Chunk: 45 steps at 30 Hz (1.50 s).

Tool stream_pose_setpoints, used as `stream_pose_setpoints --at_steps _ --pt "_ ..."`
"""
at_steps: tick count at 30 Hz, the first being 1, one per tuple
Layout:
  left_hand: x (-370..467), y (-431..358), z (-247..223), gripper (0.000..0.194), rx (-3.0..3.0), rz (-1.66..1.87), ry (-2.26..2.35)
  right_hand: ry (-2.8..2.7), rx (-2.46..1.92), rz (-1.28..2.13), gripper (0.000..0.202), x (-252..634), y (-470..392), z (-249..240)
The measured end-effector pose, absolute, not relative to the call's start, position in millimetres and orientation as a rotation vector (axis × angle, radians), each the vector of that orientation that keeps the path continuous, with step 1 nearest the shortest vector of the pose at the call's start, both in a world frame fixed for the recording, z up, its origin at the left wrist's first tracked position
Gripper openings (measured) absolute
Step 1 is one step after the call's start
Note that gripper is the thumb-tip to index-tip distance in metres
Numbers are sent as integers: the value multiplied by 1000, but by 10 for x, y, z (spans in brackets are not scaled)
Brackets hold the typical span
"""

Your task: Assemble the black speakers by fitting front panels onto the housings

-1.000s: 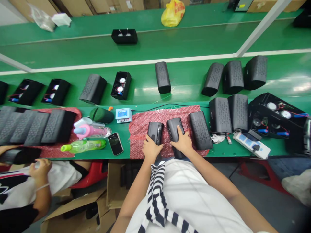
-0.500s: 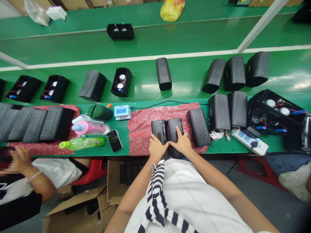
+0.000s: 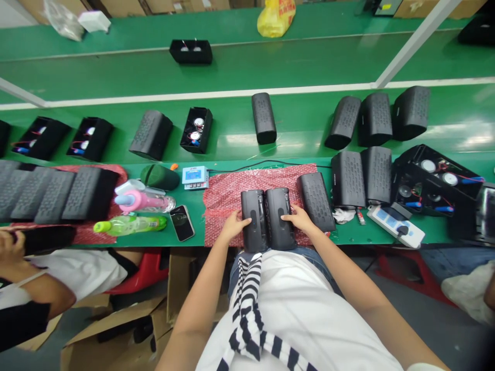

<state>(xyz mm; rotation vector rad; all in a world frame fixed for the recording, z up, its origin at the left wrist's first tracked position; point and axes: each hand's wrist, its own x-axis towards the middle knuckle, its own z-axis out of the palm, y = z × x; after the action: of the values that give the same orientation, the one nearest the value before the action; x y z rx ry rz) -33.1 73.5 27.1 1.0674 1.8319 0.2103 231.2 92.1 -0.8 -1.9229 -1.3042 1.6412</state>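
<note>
Two black speakers, the left one [image 3: 253, 234] and the right one [image 3: 280, 237], lie side by side on red bubble wrap [image 3: 228, 188] at the bench's front edge. Along the outer side of the left speaker, my left hand [image 3: 233, 225] grips it with the thumb on top. My right hand [image 3: 302, 219] holds the outer side of the right speaker the same way, thumb over its upper face. The fingers beneath are partly hidden. Just right of that hand rests another speaker [image 3: 316, 201] with a patterned grille.
Left on the bench are a phone [image 3: 182, 223], a green bottle [image 3: 131, 225], a pink bottle [image 3: 143, 202] and a small blue device [image 3: 195, 177]. To the right are a power strip [image 3: 396, 225] and open speaker housings [image 3: 433, 180]. A co-worker's hand [image 3: 11, 247] is far left.
Both hands have moved apart, from the tops of the two speakers to their outer sides. The co-worker at left has lowered a dark object.
</note>
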Motion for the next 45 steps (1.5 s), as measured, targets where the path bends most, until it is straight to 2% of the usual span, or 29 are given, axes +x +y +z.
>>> stream_pose_setpoints --at_steps 2,4,6,11,20,28,33,45 --pt "-362 843 287 42 1003 186 1761 -1312 -1930 1658 47 2291 983 25" --pt "-349 937 314 40 942 152 1722 -1305 -1983 1664 47 2282 1057 69" --pt "-319 1007 344 43 904 133 1705 -1317 -2030 1678 47 2286 1139 101" --pt "-304 1068 364 54 903 141 1650 -1419 -2046 1728 32 2316 1304 123" --pt "-388 1099 221 63 962 158 1588 -1496 -2085 1746 37 2317 1425 104" --pt "-384 1084 152 53 1037 197 1612 -1499 -2088 1788 36 2310 1481 128" --pt "-401 1058 110 55 1079 167 1752 -1492 -2080 1809 33 2302 1487 119" --pt "-392 1048 153 53 1045 213 1612 -1503 -2078 1776 32 2292 1459 156"
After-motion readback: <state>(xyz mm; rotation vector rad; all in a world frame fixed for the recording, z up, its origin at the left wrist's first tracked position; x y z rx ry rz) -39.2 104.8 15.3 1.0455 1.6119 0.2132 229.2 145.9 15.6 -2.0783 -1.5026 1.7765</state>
